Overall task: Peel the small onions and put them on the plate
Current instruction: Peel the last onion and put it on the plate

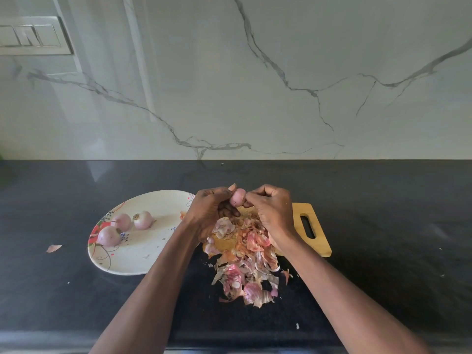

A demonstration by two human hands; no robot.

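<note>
A small pale pink onion point(238, 197) is held up between both hands above the peel heap. My left hand point(212, 209) grips it from the left, thumb on top. My right hand point(272, 210) pinches its right side with curled fingers. To the left lies a white flowered plate point(153, 254) on the black counter. Three peeled onions rest on the plate's left part: one point(109, 235) at the front, one point(122, 221) behind it, one point(143, 219) to the right.
A heap of pink and orange onion skins point(242, 261) covers a wooden cutting board point(315, 235), whose handle end sticks out on the right. A loose skin scrap point(53, 248) lies left of the plate. The marble wall stands behind the counter.
</note>
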